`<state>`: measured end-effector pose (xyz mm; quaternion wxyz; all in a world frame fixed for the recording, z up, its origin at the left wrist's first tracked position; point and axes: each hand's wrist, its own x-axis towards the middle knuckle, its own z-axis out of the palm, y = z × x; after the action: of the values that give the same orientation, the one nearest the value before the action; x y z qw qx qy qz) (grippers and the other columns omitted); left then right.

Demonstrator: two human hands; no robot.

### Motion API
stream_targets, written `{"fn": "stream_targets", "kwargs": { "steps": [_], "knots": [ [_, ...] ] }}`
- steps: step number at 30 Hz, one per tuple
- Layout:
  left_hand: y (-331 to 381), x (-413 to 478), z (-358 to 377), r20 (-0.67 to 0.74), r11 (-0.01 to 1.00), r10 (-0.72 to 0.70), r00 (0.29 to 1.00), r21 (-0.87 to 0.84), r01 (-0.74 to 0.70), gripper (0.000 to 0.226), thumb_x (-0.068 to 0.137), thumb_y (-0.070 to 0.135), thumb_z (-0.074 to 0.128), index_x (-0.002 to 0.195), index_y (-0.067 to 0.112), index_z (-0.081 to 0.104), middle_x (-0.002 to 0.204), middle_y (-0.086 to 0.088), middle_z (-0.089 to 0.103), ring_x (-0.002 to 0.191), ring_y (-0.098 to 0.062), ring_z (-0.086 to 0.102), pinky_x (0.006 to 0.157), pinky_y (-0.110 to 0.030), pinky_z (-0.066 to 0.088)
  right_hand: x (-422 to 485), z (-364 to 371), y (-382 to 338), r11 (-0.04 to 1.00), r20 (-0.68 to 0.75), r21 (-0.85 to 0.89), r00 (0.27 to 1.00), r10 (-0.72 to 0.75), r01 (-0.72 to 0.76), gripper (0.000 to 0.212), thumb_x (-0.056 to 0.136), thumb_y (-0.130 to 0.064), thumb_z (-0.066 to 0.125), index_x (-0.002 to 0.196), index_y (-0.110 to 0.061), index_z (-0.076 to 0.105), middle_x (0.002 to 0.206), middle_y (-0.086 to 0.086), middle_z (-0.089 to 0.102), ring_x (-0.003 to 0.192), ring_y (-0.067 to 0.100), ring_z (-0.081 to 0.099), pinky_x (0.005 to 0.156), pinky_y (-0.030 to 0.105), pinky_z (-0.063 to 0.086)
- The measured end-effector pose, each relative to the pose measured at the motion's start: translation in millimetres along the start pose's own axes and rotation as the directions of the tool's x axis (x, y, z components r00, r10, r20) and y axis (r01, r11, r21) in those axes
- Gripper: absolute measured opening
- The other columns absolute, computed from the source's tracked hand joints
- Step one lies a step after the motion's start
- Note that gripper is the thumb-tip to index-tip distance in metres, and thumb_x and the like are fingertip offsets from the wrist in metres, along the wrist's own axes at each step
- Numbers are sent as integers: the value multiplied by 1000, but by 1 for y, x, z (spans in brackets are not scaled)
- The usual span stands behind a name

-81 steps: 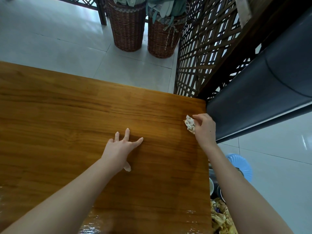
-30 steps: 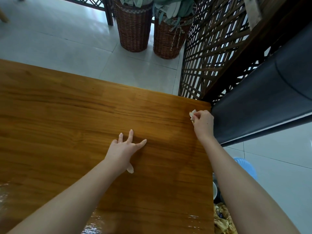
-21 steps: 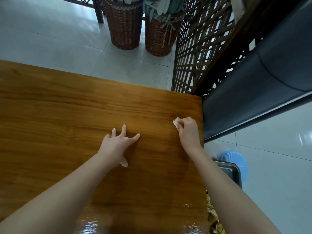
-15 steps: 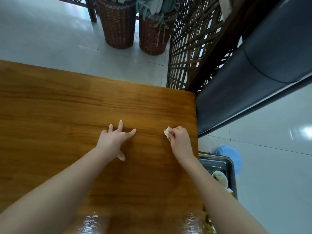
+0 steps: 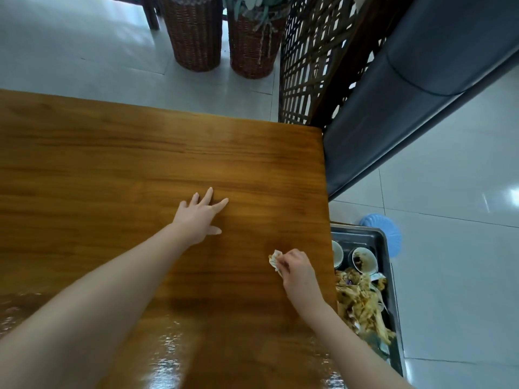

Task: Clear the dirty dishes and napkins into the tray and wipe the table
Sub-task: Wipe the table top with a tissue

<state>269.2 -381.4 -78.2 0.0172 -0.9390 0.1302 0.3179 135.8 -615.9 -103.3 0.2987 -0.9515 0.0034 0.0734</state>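
Observation:
My right hand (image 5: 296, 269) grips a crumpled, soiled napkin (image 5: 274, 259) and presses it onto the wooden table (image 5: 112, 164) near its right edge. Flat on the tabletop to the left lies my left hand (image 5: 200, 216), fingers spread, holding nothing. Beside the table's right edge, lower down, a metal tray (image 5: 383, 240) holds dirty bowls (image 5: 363, 259) and a heap of food scraps and used napkins (image 5: 362, 304).
A blue plastic stool (image 5: 389, 228) stands under the tray's far end. A dark padded bench (image 5: 393, 108) and a wooden lattice screen (image 5: 311, 57) stand beyond the table's right corner. Two wicker baskets (image 5: 196, 32) sit on the tiled floor. The near tabletop shines wet.
My right hand has dragged the napkin from the table's far right corner back towards me along the right edge. My left hand has stayed flat on the table. The tray has come into view.

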Motion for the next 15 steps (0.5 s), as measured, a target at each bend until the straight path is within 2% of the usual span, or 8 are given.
{"fn": "stream_targets", "kwargs": {
  "steps": [3, 8, 11, 15],
  "knots": [
    [-1, -24, 20, -30, 995, 54, 998, 81, -51, 79, 95, 49, 48, 152, 38, -6, 161, -6, -12, 148, -36, -2, 116, -51, 14, -18, 2, -2, 1000, 14, -5, 1000, 1, -1, 15, 92, -5, 57, 101, -7, 69, 91, 2, 61, 85, 11, 50, 75, 20, 43],
    [6, -62, 50, -31, 999, 33, 999, -37, -34, 80, 94, 50, 49, 152, 40, -6, 162, -5, -11, 148, -33, -1, 117, -50, 16, -36, 1, -4, 1000, 7, 12, 1000, 18, -18, 15, 92, -2, 56, 97, -7, 69, 88, 1, 59, 84, 13, 51, 73, 19, 43],
    [7, -85, 64, -52, 997, -2, 999, -78, -2, 80, 93, 49, 51, 152, 40, -3, 162, -5, -8, 148, -32, 1, 117, -49, 16, -36, -7, -1, 993, -68, 49, 992, 110, -106, 13, 91, -4, 57, 91, -8, 70, 83, -4, 55, 80, 9, 49, 68, 14, 37],
    [9, -114, 82, -40, 995, -32, 999, -93, 29, 80, 94, 50, 50, 152, 39, -3, 162, -5, -8, 148, -32, 0, 117, -48, 15, -38, -17, 11, 973, -133, 66, 964, 229, -222, 13, 91, -6, 59, 91, -6, 71, 86, 0, 58, 84, 16, 53, 75, 23, 39]
  ]
}}
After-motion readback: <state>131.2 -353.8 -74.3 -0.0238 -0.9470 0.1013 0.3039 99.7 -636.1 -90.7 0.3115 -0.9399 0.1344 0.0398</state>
